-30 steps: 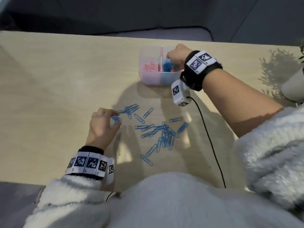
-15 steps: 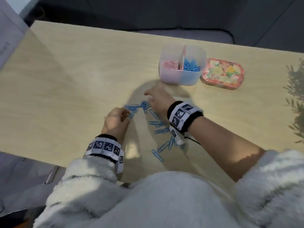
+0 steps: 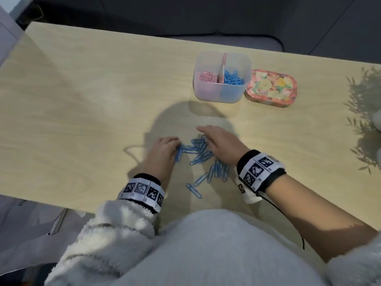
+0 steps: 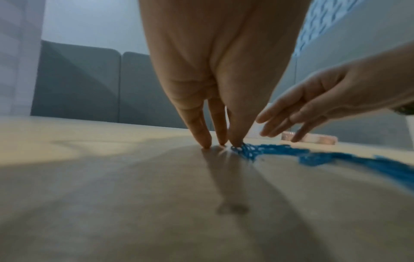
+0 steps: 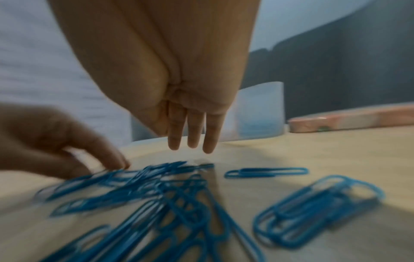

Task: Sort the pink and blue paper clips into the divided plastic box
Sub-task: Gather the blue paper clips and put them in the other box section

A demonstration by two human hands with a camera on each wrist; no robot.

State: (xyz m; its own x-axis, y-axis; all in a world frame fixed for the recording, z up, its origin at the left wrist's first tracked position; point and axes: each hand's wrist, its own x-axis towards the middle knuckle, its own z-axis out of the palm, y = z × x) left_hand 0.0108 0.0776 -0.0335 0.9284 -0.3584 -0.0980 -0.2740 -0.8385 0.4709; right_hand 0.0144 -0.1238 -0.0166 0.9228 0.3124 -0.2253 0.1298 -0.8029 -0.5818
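Loose blue paper clips (image 3: 203,159) lie on the bench (image 3: 82,112), on the person's side of the divided plastic box (image 3: 221,90). The head view alone shows inside the box: pink clips (image 3: 207,76) left of the divider, blue clips (image 3: 234,77) right. A floral tin (image 3: 271,87) touches the box's right wall. The left wrist view shows the left hand (image 4: 215,85) pressing straight fingertips (image 4: 236,141) onto the pile's edge. The right hand (image 5: 179,99) hovers over the pile, fingers extended, holding nothing.
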